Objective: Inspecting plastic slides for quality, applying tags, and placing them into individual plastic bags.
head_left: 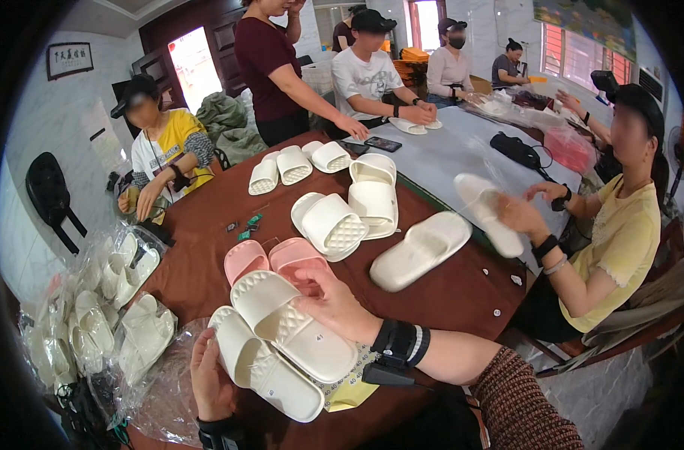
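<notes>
Two cream slide sandals lie side by side at the near edge of the brown table (199,247). My right hand (331,300) rests its fingers on the upper cream sandal (293,322). My left hand (207,375) cups the lower cream sandal (263,367) from the left and beneath. A clear plastic bag (151,390) spreads under my left hand. Yellow paper (349,390) lies under the sandals' ends. A pink pair of sandals (271,259) sits just beyond my hands.
Several white sandals (331,221) lie across the table middle, one alone (421,251) to the right. Bagged sandals (109,315) pile at the left. A person in yellow at right holds a white sandal (488,210). Other people sit and stand around the far side.
</notes>
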Motion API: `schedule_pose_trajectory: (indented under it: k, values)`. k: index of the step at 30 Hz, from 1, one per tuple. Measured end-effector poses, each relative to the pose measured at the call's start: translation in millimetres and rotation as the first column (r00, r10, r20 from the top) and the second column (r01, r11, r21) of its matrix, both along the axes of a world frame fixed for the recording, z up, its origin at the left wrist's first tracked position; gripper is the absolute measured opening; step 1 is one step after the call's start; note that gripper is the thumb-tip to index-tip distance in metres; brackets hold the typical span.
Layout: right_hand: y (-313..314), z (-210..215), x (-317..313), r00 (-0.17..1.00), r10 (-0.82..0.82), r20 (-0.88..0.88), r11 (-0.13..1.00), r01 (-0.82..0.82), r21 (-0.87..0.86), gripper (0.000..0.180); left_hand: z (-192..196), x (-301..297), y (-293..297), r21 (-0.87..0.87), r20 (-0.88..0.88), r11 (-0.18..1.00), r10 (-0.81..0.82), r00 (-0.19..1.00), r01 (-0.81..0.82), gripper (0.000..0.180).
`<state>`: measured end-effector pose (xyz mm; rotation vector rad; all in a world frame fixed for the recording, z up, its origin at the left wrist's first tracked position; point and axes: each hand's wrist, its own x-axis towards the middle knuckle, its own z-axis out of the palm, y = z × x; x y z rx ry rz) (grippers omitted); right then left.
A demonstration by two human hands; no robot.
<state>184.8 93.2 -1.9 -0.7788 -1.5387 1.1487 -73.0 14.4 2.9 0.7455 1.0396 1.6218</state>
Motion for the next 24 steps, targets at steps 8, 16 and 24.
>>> schedule_pose_trajectory:
  k: [8, 16, 24]
  values:
    - [-4.1, 15.2, 5.0, 0.818, 0.358, -0.45, 0.744, -0.541, -0.392, 0.045, -4.9, -4.2, -0.5, 0.031, 0.039, 0.999, 0.014, 0.999, -0.015, 0.022]
    - [-15.9, 22.9, 1.9, 0.828, 0.405, -0.388, 0.767, -0.539, -0.348, 0.048, -12.6, -12.6, 1.1, 0.06, 0.008, 0.996, 0.065, 0.998, -0.066, 0.033]
    - [-14.9, 10.5, -3.2, 0.785, 0.383, -0.486, 0.705, -0.589, -0.395, 0.046, -6.8, -1.7, 1.6, 0.092, 0.017, 0.99, 0.106, 0.994, -0.107, 0.032]
